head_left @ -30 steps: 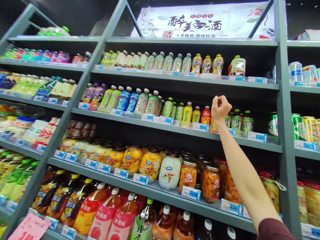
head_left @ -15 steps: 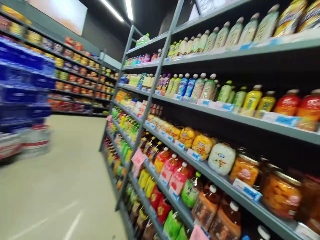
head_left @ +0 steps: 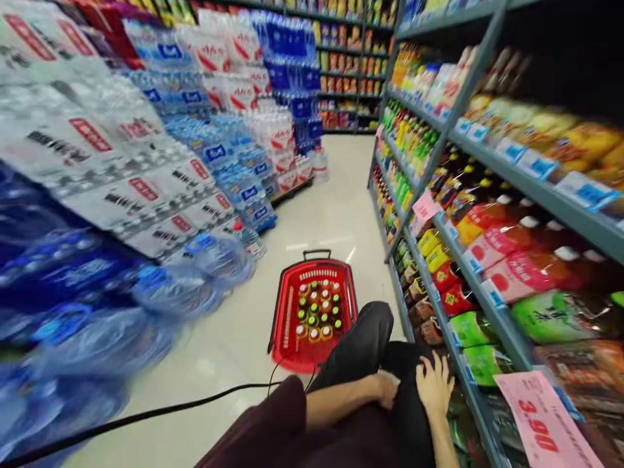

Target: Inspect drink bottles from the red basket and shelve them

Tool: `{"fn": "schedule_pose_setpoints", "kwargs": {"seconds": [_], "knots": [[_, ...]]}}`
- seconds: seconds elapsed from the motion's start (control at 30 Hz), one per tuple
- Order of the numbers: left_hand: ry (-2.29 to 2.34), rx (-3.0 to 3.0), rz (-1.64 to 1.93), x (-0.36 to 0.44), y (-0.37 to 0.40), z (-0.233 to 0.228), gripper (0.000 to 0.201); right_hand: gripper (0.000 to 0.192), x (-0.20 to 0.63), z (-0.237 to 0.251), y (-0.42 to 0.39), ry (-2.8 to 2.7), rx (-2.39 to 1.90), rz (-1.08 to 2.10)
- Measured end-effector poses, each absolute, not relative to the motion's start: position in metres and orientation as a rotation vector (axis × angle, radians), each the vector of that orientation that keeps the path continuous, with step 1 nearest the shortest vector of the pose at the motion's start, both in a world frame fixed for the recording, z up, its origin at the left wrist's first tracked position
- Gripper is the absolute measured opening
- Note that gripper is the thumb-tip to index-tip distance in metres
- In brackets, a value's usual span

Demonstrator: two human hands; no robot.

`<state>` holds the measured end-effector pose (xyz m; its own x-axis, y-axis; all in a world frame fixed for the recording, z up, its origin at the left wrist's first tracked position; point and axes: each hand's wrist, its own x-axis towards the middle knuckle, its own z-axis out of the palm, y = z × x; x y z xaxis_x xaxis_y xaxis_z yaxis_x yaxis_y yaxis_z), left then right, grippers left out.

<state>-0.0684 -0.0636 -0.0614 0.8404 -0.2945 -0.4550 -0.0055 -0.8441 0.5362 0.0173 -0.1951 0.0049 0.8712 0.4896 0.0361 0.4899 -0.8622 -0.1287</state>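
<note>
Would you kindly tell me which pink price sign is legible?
The large pink sign at lower right, reading 3.90; the farther pink signs are blurred.

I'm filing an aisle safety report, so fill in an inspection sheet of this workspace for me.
Surface: pale, glossy floor.
Things: red basket on the floor, holding many capped bottles.
Clutter: large clear bottles on the floor at left.
Hands: right hand open over dark trousers; left hand near it, grip unclear.
Cables: black cord across the lower left.
Surroundings: grey shelves of drinks right, stacked packs left.
</note>
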Motion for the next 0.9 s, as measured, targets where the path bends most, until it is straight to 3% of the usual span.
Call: {"fn": "schedule_pose_setpoints", "kwargs": {"seconds": [0.13,0.3,0.6,0.9], "knots": [[-0.135,2.458,-0.975,-0.067,-0.076,-0.067,0.054,0.052,0.027,-0.025,-0.207,-0.785,-2.941,0.059],[-0.138,2.425,-0.983,-0.062,-0.073,-0.064,0.042,0.046,0.03,-0.029,-0.21,-0.734,-2.968,0.055],[-0.176,2.413,-0.947,-0.067,-0.07,-0.055,0.053,0.048,0.032,-0.034,-0.213,-0.766,-2.967,0.017],[-0.18,2.454,-0.824,-0.06,-0.066,-0.044,0.04,0.045,0.033,-0.031,-0.212,-0.758,-2.971,0.025]]}}
